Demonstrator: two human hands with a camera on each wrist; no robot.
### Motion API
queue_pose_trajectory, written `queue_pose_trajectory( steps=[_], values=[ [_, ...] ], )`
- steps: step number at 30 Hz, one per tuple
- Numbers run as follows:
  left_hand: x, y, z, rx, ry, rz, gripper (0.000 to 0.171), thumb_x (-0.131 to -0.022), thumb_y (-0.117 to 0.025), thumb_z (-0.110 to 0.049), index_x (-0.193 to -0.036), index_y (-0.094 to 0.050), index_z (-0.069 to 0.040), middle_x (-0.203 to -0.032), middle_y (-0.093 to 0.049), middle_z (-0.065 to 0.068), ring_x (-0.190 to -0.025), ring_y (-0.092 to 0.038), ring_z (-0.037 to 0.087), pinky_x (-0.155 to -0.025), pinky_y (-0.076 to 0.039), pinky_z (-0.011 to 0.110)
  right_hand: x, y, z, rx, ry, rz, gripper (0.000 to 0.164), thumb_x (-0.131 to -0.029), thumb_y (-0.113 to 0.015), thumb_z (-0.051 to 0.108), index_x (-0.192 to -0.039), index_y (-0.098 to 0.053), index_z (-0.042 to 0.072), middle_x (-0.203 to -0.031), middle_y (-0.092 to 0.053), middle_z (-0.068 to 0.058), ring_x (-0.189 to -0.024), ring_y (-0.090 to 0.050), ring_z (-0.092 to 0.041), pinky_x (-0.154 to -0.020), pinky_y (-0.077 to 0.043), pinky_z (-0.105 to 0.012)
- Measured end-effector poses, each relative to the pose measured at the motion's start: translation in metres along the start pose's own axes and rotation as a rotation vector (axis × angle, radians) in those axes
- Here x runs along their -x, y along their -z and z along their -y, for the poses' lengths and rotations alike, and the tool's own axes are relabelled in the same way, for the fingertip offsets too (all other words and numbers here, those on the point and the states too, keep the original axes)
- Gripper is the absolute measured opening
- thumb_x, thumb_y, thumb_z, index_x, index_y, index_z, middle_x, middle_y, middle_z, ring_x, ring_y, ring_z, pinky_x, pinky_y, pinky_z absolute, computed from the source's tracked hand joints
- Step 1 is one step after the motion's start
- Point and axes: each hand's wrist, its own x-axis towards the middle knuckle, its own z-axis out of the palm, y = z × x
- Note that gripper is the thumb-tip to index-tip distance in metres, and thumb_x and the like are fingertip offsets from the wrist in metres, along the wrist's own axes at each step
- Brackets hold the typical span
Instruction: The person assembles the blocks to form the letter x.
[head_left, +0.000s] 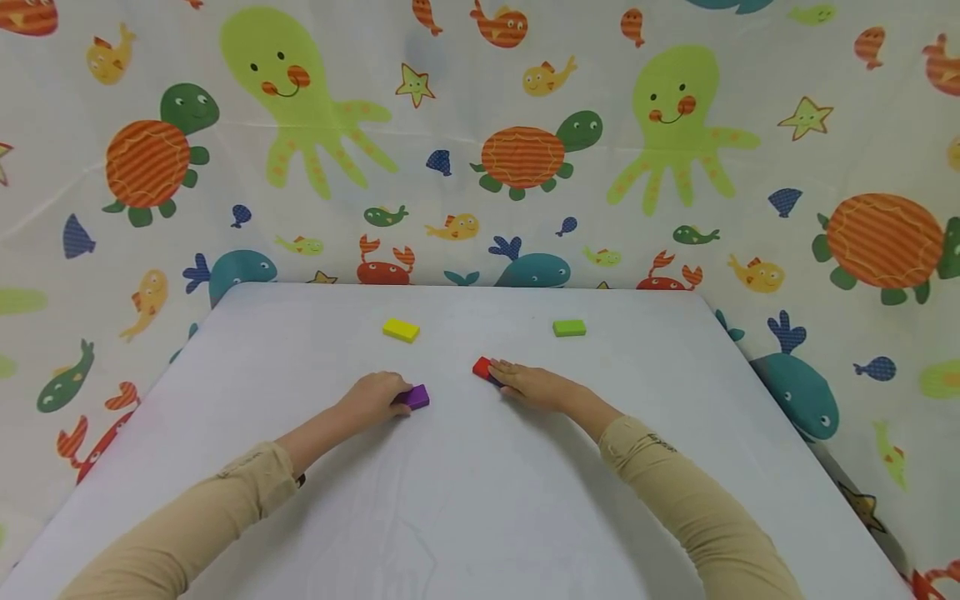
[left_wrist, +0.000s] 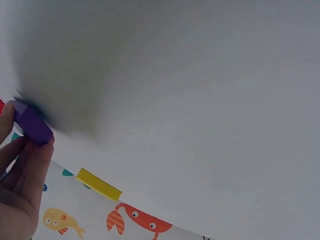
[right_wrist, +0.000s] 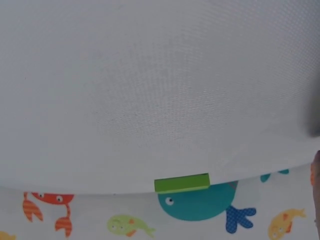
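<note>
My left hand (head_left: 375, 397) pinches a purple block (head_left: 416, 397) between thumb and fingers, just left of the table's middle. In the left wrist view the same purple block (left_wrist: 33, 124) shows at the left edge, with a dark shadow beside it. My right hand (head_left: 536, 387) holds a red block (head_left: 482, 367) from its right side, fingers over the top and thumb nearer me. The red block's near side looks dark in shadow. Only a sliver of that hand appears at the right wrist view's right edge, where the block is out of sight.
Farther back on the white table (head_left: 450, 517) lie a yellow block (head_left: 401, 330), on the left, and a green block (head_left: 569, 328), on the right. Behind the table hangs a cloth (head_left: 465, 108) printed with sea animals, which also runs along both sides.
</note>
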Motion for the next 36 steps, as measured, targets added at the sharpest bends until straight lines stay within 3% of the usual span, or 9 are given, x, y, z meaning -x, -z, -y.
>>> queue_pose_trajectory(
  steps=[8,19,25,32,36],
  values=[
    [-0.013,0.003,-0.013,-0.008,0.031,0.025,0.024,-0.081,-0.073,-0.023,-0.091,-0.07,-0.001,-0.072,-0.061,0.002,-0.064,-0.044,0.01,-0.059,-0.039,0.024,0.003,0.001,0.004,-0.017,-0.028,-0.007,0.055,-0.1,-0.045,0.026,-0.149,-0.026,0.008,-0.156,-0.023,-0.008,-0.144,-0.024,-0.025,-0.115,-0.027,-0.04],
    [-0.031,0.005,-0.033,0.023,0.083,0.046,0.023,-0.082,-0.073,-0.025,-0.078,-0.069,-0.003,-0.063,-0.053,0.0,-0.061,-0.039,0.012,-0.057,-0.029,0.021,0.002,0.0,0.001,-0.029,-0.022,-0.017,0.057,-0.099,-0.047,0.028,-0.148,-0.026,0.009,-0.156,-0.023,-0.008,-0.144,-0.023,-0.024,-0.115,-0.026,-0.039],
    [-0.04,0.0,-0.04,0.061,0.126,0.029,0.024,-0.081,-0.074,-0.026,-0.077,-0.068,-0.003,-0.061,-0.05,0.0,-0.06,-0.039,0.012,-0.057,-0.029,0.021,0.002,-0.002,0.0,-0.022,-0.036,-0.012,0.059,-0.098,-0.047,0.032,-0.148,-0.026,0.009,-0.156,-0.023,-0.008,-0.144,-0.023,-0.024,-0.115,-0.026,-0.039],
    [-0.049,-0.004,-0.047,0.116,0.184,0.022,0.026,-0.08,-0.075,-0.025,-0.088,-0.07,-0.001,-0.067,-0.059,0.003,-0.062,-0.044,0.014,-0.057,-0.033,0.022,0.002,-0.004,0.001,-0.024,-0.043,-0.023,0.061,-0.098,-0.048,0.035,-0.149,-0.026,0.011,-0.157,-0.022,-0.006,-0.144,-0.023,-0.024,-0.115,-0.026,-0.04],
    [-0.053,-0.007,-0.05,0.127,0.198,0.007,0.025,-0.08,-0.075,-0.025,-0.085,-0.069,-0.001,-0.067,-0.059,0.003,-0.061,-0.043,0.013,-0.056,-0.033,0.021,0.001,-0.004,0.002,-0.024,-0.043,-0.035,0.06,-0.098,-0.048,0.035,-0.149,-0.027,0.011,-0.156,-0.023,-0.007,-0.144,-0.024,-0.025,-0.115,-0.027,-0.04]
  ],
)
